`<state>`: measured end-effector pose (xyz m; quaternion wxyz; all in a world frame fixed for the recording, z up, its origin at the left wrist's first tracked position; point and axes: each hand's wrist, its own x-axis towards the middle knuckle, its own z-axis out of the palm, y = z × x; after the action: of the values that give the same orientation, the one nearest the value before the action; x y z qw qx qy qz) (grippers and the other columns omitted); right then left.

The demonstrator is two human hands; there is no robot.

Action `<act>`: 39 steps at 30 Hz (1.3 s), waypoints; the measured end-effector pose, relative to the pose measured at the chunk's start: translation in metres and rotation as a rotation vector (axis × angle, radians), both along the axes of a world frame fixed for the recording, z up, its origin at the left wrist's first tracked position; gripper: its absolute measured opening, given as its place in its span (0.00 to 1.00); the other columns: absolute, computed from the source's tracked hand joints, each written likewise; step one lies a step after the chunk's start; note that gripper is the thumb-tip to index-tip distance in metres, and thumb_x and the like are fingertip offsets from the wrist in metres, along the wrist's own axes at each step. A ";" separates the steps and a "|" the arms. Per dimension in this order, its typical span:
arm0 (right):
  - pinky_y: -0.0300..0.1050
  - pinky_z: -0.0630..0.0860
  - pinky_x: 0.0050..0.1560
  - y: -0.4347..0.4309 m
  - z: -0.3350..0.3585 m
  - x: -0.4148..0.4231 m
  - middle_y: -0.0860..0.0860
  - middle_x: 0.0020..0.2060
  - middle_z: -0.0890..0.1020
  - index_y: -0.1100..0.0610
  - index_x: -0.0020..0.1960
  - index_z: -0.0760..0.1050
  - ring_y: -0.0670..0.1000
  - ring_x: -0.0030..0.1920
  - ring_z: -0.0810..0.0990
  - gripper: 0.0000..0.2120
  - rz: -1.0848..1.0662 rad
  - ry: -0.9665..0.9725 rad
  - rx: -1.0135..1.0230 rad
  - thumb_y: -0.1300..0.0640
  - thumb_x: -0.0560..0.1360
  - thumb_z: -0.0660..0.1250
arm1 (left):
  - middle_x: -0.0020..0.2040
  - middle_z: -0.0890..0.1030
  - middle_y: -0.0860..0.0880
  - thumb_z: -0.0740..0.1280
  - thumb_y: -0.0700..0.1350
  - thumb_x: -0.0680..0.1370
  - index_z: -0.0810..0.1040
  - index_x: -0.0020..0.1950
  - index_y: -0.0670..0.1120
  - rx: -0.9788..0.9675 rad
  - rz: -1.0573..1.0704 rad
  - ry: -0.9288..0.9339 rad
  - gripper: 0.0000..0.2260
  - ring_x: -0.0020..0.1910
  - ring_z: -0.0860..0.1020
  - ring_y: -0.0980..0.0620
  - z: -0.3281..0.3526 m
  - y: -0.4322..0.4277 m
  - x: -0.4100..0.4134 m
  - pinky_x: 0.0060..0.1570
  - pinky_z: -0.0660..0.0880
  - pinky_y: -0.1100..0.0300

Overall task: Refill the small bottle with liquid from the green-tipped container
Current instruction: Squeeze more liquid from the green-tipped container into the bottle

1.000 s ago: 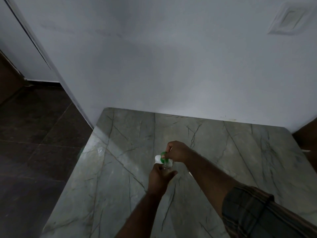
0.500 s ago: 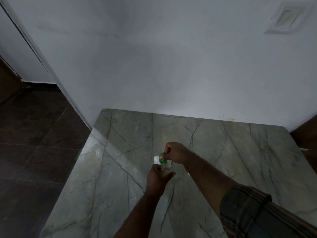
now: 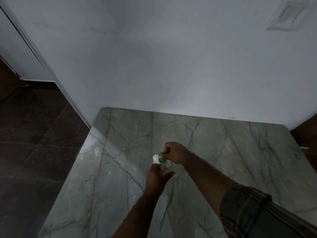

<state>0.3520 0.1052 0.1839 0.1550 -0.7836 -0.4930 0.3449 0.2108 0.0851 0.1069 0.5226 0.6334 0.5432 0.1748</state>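
Observation:
My right hand (image 3: 175,152) grips a white container with a green tip (image 3: 160,155) and holds it tipped over, the green part right above the small clear bottle (image 3: 165,167). My left hand (image 3: 157,177) wraps around that bottle from below and keeps it upright just over the marble table (image 3: 120,169). The bottle's lower part is hidden by my fingers. Whether liquid is flowing cannot be seen.
The grey-green veined marble table butts against a white wall (image 3: 171,66). Its left edge drops to a dark tiled floor (image 3: 34,143). A white wall plate (image 3: 289,14) sits at the upper right. A dark brown surface (image 3: 307,134) borders the table's right side.
Both hands stay together with the container over the bottle. They have shifted only slightly in the view, mostly from head movement.

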 end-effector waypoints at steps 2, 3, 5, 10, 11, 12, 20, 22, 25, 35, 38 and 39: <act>0.42 0.69 0.42 0.001 0.003 0.001 0.53 0.47 0.80 0.59 0.49 0.78 0.48 0.44 0.75 0.15 -0.003 0.003 0.003 0.51 0.69 0.76 | 0.44 0.78 0.58 0.79 0.54 0.67 0.72 0.52 0.53 0.015 -0.006 0.008 0.21 0.42 0.78 0.62 0.002 0.001 0.001 0.35 0.71 0.71; 0.42 0.69 0.41 0.001 0.003 0.002 0.53 0.47 0.80 0.59 0.48 0.78 0.48 0.44 0.75 0.15 -0.003 0.003 0.006 0.51 0.69 0.76 | 0.44 0.78 0.58 0.79 0.54 0.67 0.72 0.52 0.53 0.021 -0.011 0.012 0.21 0.42 0.77 0.62 0.002 0.002 0.001 0.34 0.71 0.71; 0.40 0.68 0.38 0.000 0.003 0.001 0.51 0.44 0.79 0.58 0.48 0.78 0.48 0.43 0.75 0.14 -0.002 0.004 0.010 0.51 0.69 0.75 | 0.44 0.78 0.58 0.79 0.54 0.67 0.71 0.52 0.53 0.014 -0.014 0.011 0.21 0.42 0.78 0.61 0.002 0.003 0.001 0.35 0.71 0.70; 0.42 0.68 0.41 -0.002 -0.003 -0.002 0.50 0.42 0.77 0.55 0.43 0.73 0.49 0.43 0.74 0.11 0.024 -0.009 0.019 0.52 0.70 0.75 | 0.48 0.79 0.55 0.79 0.53 0.67 0.71 0.53 0.54 -0.034 -0.005 -0.001 0.21 0.45 0.79 0.59 -0.003 0.001 0.000 0.39 0.76 0.67; 0.42 0.68 0.41 -0.002 -0.003 -0.002 0.50 0.42 0.76 0.55 0.43 0.73 0.49 0.43 0.74 0.12 0.025 -0.008 0.021 0.52 0.70 0.75 | 0.48 0.79 0.55 0.79 0.53 0.67 0.71 0.53 0.54 -0.037 -0.001 -0.005 0.21 0.45 0.79 0.59 -0.003 0.001 0.000 0.39 0.76 0.67; 0.42 0.68 0.41 -0.002 -0.003 -0.002 0.50 0.42 0.76 0.55 0.43 0.73 0.49 0.43 0.74 0.12 0.025 -0.008 0.019 0.52 0.70 0.75 | 0.47 0.79 0.56 0.79 0.53 0.67 0.72 0.53 0.53 -0.038 0.001 -0.007 0.21 0.45 0.79 0.59 -0.003 0.001 0.000 0.39 0.76 0.67; 0.42 0.68 0.42 0.001 0.005 0.002 0.49 0.42 0.77 0.54 0.43 0.74 0.48 0.43 0.74 0.12 0.056 -0.029 0.018 0.51 0.69 0.75 | 0.50 0.80 0.52 0.79 0.52 0.68 0.74 0.57 0.48 -0.022 -0.009 -0.013 0.23 0.48 0.80 0.54 0.000 0.002 0.001 0.46 0.79 0.60; 0.42 0.68 0.42 -0.001 0.002 0.001 0.49 0.42 0.77 0.54 0.43 0.73 0.48 0.43 0.74 0.12 0.054 -0.030 0.025 0.52 0.70 0.75 | 0.50 0.80 0.52 0.79 0.52 0.68 0.74 0.56 0.47 -0.023 -0.011 -0.018 0.22 0.48 0.80 0.54 0.000 0.002 0.000 0.44 0.78 0.62; 0.39 0.66 0.37 -0.002 -0.004 -0.001 0.50 0.42 0.76 0.54 0.43 0.73 0.48 0.42 0.73 0.12 0.050 -0.032 0.026 0.52 0.70 0.74 | 0.51 0.80 0.53 0.79 0.52 0.68 0.74 0.57 0.48 -0.029 -0.015 -0.007 0.23 0.48 0.80 0.54 -0.003 0.001 -0.001 0.41 0.75 0.67; 0.41 0.68 0.39 -0.002 -0.002 0.001 0.49 0.41 0.78 0.59 0.47 0.78 0.48 0.42 0.75 0.13 0.010 -0.011 0.052 0.52 0.69 0.75 | 0.45 0.79 0.57 0.80 0.54 0.66 0.73 0.51 0.52 -0.001 -0.020 0.003 0.21 0.42 0.78 0.61 0.000 0.003 0.000 0.34 0.71 0.71; 0.41 0.68 0.39 -0.005 -0.005 0.000 0.49 0.40 0.77 0.56 0.44 0.75 0.48 0.41 0.74 0.11 0.013 -0.020 0.060 0.52 0.70 0.75 | 0.45 0.79 0.57 0.79 0.54 0.66 0.73 0.52 0.51 -0.012 -0.023 0.016 0.22 0.43 0.78 0.60 -0.001 0.003 0.001 0.35 0.71 0.70; 0.40 0.67 0.37 -0.006 -0.007 0.000 0.49 0.40 0.77 0.55 0.43 0.74 0.48 0.41 0.73 0.11 0.016 -0.019 0.063 0.52 0.70 0.74 | 0.46 0.79 0.56 0.79 0.54 0.67 0.73 0.53 0.50 -0.020 -0.024 0.017 0.22 0.44 0.78 0.60 -0.002 0.003 0.001 0.36 0.71 0.70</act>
<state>0.3515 0.0992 0.1772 0.1720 -0.7775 -0.5115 0.3230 0.2117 0.0880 0.1045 0.5266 0.6359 0.5417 0.1577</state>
